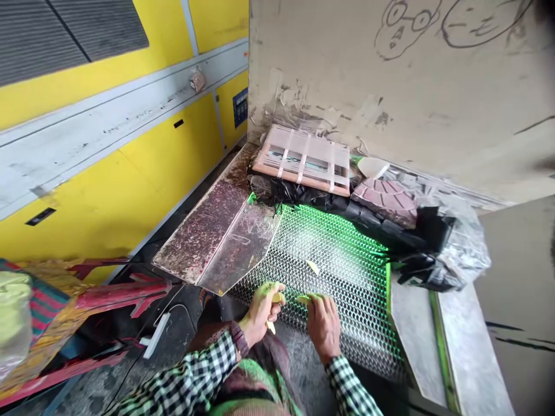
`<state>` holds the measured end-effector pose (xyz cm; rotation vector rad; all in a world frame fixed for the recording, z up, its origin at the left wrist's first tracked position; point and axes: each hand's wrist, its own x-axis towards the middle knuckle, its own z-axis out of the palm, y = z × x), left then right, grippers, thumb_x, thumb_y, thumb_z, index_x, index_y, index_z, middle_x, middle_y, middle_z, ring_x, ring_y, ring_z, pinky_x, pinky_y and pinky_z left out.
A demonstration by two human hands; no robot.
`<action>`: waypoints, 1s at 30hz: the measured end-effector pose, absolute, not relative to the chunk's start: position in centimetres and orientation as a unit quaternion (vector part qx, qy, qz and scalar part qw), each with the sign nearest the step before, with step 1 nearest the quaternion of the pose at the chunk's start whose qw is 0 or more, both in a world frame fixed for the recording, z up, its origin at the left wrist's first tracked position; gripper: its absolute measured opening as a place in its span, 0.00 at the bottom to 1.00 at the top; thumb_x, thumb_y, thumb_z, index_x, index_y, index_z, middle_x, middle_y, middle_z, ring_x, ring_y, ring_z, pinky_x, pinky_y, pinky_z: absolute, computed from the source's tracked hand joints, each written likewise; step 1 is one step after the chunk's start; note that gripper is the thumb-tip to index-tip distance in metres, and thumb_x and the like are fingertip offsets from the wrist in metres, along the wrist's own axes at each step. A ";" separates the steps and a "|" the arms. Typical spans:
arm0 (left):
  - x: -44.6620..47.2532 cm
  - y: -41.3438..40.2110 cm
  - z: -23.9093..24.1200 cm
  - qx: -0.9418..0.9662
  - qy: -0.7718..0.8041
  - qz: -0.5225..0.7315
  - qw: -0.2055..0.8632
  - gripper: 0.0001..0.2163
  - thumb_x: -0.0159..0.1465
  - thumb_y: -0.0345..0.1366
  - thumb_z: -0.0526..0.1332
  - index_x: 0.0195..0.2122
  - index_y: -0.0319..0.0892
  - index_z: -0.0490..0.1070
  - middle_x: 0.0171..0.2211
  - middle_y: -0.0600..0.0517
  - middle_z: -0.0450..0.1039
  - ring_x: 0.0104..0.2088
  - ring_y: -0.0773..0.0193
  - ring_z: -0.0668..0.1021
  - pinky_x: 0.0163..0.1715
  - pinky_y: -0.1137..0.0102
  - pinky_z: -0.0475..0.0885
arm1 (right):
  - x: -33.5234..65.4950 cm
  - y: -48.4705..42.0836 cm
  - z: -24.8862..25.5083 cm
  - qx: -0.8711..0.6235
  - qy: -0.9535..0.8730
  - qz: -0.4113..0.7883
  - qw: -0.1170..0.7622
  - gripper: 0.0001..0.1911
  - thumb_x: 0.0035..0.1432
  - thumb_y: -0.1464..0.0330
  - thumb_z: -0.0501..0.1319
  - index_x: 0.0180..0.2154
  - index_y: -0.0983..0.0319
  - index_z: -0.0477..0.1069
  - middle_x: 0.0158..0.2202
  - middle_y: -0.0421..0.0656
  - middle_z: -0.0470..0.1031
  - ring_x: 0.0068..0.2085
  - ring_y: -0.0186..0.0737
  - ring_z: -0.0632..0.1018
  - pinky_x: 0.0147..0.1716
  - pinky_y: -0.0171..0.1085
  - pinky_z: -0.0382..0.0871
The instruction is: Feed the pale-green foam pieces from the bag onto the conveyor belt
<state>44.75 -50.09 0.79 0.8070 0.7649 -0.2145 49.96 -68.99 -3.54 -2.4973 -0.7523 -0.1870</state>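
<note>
Near edge: both forearms reach forward in black-and-white checked sleeves [208,364], a dark band [240,339] on the left wrist. Left hand [259,309] is turned inward, fingers curled nearly closed around a small pale-yellow curved piece [277,297]; a second pale-yellow sliver [270,327] pokes out below the fingers. Right hand [324,325] is palm down, fingers bent and drawn together, pinching a thin pale-yellow wedge [302,300] at the fingertips, pointing at the left hand. Hands near each other, not touching, over the near part of a silvery metal-mesh belt [342,294].

Further along, a loose pale-yellow crescent [313,267] lies on the mesh. Green light on the belt's far end. Beyond it, a strapped flat bundle [303,159] sits on black plastic wrapping [377,222].

Behind: an upright beige board [342,75], two heads drawn in dark line. Far left, a yellow metal cabinet [169,156]; its small blue panel [240,108] carries markings too small to read.
</note>
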 end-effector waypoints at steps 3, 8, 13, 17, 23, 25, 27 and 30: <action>44.7 -49.9 0.8 0.354 0.376 -0.095 0.851 0.22 0.58 0.50 0.66 0.44 0.38 0.69 0.27 0.57 0.68 0.18 0.77 0.61 0.17 0.77 0.47 | 48.9 -69.1 -3.9 -0.921 -0.324 -0.056 0.211 0.13 0.71 0.72 0.53 0.48 0.55 0.74 0.42 0.45 0.79 0.43 0.46 0.75 0.44 0.45 0.66; 45.0 -49.8 0.9 0.298 0.401 -0.098 0.861 0.15 0.63 0.43 0.64 0.44 0.37 0.69 0.26 0.56 0.68 0.17 0.77 0.61 0.17 0.78 0.47 | 47.9 -69.2 -3.9 -0.924 -0.328 -0.070 0.183 0.13 0.70 0.74 0.53 0.47 0.55 0.74 0.43 0.44 0.79 0.44 0.46 0.76 0.46 0.45 0.64; 45.7 -49.4 1.3 0.182 0.427 -0.077 0.882 0.07 0.68 0.35 0.57 0.44 0.37 0.68 0.26 0.55 0.67 0.18 0.76 0.64 0.16 0.79 0.53 | 47.7 -69.4 -3.1 -0.921 -0.334 -0.052 0.195 0.11 0.69 0.72 0.54 0.46 0.56 0.74 0.43 0.46 0.79 0.43 0.47 0.76 0.44 0.47 0.66; 46.3 -49.5 1.9 0.114 0.412 -0.053 0.903 0.08 0.69 0.36 0.57 0.43 0.37 0.68 0.28 0.54 0.68 0.19 0.75 0.67 0.17 0.78 0.58 | 46.3 -67.6 0.2 -0.902 -0.254 0.026 0.348 0.09 0.70 0.65 0.56 0.46 0.56 0.74 0.44 0.47 0.79 0.44 0.49 0.77 0.45 0.47 0.70; 47.0 -50.3 1.8 0.114 0.409 -0.005 0.906 0.07 0.67 0.32 0.59 0.45 0.37 0.69 0.31 0.51 0.71 0.23 0.71 0.73 0.21 0.77 0.68 | 44.4 -64.6 2.8 -0.837 -0.113 0.163 0.510 0.16 0.69 0.54 0.57 0.45 0.59 0.74 0.40 0.45 0.80 0.40 0.44 0.79 0.40 0.40 0.73; 47.0 -50.4 1.5 0.128 0.411 0.006 0.903 0.07 0.67 0.30 0.58 0.46 0.38 0.70 0.34 0.49 0.73 0.28 0.69 0.76 0.28 0.74 0.74 | 44.8 -65.1 2.1 -0.845 -0.068 0.151 0.508 0.18 0.68 0.52 0.58 0.39 0.59 0.74 0.35 0.44 0.79 0.35 0.42 0.77 0.35 0.38 0.71; 46.9 -50.3 1.1 0.140 0.419 0.015 0.897 0.05 0.68 0.29 0.58 0.44 0.38 0.70 0.34 0.48 0.74 0.31 0.67 0.78 0.33 0.71 0.77 | 45.8 -66.2 1.2 -0.844 -0.028 0.157 0.513 0.20 0.65 0.49 0.59 0.37 0.59 0.73 0.30 0.42 0.76 0.31 0.41 0.74 0.30 0.37 0.68; 46.8 -50.0 0.8 0.142 0.417 0.007 0.898 0.03 0.68 0.32 0.60 0.40 0.38 0.70 0.35 0.48 0.73 0.33 0.65 0.79 0.37 0.69 0.78 | 47.6 -67.8 0.1 -0.831 0.019 0.208 0.516 0.23 0.63 0.45 0.58 0.32 0.59 0.70 0.24 0.39 0.71 0.25 0.39 0.70 0.23 0.36 0.62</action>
